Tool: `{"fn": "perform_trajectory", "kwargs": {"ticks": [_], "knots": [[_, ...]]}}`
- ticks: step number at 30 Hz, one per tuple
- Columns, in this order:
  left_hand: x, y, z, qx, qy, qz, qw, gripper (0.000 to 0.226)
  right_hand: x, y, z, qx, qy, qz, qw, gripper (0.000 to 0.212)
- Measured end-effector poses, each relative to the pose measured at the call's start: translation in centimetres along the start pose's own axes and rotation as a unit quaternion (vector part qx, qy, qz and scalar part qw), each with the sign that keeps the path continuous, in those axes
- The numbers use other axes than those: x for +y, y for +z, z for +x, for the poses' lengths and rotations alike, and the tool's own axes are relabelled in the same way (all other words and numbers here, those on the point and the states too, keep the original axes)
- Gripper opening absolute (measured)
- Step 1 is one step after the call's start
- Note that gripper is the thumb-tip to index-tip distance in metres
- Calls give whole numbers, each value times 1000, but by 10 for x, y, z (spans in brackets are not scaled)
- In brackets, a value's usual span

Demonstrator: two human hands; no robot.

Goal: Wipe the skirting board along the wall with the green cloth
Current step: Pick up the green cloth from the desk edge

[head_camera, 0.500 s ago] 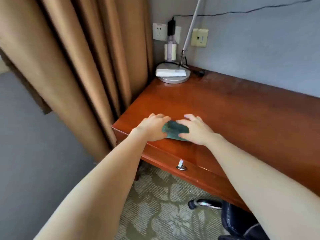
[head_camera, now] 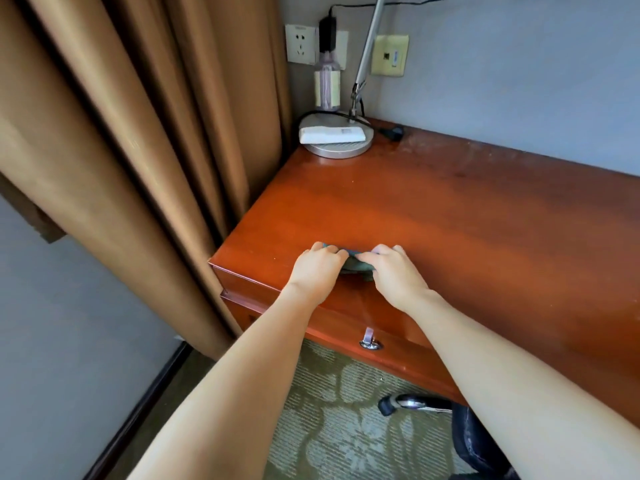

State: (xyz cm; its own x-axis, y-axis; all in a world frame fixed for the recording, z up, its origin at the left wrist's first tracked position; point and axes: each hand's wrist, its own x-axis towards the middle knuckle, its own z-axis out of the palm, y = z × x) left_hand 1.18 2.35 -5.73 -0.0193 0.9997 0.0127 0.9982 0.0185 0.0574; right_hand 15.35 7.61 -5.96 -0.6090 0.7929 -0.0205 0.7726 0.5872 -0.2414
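The green cloth (head_camera: pixel 355 263) lies bunched on the red-brown desk (head_camera: pixel 450 216), close to its front left corner. My left hand (head_camera: pixel 317 270) and my right hand (head_camera: pixel 393 271) both grip it from either side, fingers curled over its far edge. Only a small strip of cloth shows between the hands. The dark skirting board (head_camera: pixel 138 414) runs along the grey wall at the lower left, down to the carpet.
Tan curtains (head_camera: pixel 138 150) hang left of the desk. At the desk's back corner stand a lamp base (head_camera: pixel 337 142) with a white remote, a bottle (head_camera: pixel 327 86) and wall sockets. A drawer handle (head_camera: pixel 370 341) and a chair (head_camera: pixel 467 434) sit below, over patterned carpet.
Both hands have drawn closer together over the cloth and curled onto it, so less of it shows. The view has tipped down, bringing the skirting board into sight.
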Motion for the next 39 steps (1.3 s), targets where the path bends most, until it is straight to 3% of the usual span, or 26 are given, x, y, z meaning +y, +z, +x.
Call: {"fn": "perform_trajectory", "kwargs": {"ticks": [10, 16, 26, 34, 39], "knots": [[-73, -142, -43, 126, -124, 14, 984, 31, -110, -112, 41, 95, -156, 68, 981, 50], [-119, -198, -136, 187, -244, 54, 950, 19, -215, -138, 36, 83, -284, 117, 948, 49], [-169, -192, -295, 172, -417, 94, 887, 29, -366, -90, -5, 16, -433, 104, 895, 48], [-223, -185, -368, 141, -446, 144, 872, 25, -455, -56, -21, -20, -464, 113, 878, 47], [-244, -171, -385, 136, -463, 103, 870, 17, -482, -31, -18, -44, -469, 111, 875, 49]]}}
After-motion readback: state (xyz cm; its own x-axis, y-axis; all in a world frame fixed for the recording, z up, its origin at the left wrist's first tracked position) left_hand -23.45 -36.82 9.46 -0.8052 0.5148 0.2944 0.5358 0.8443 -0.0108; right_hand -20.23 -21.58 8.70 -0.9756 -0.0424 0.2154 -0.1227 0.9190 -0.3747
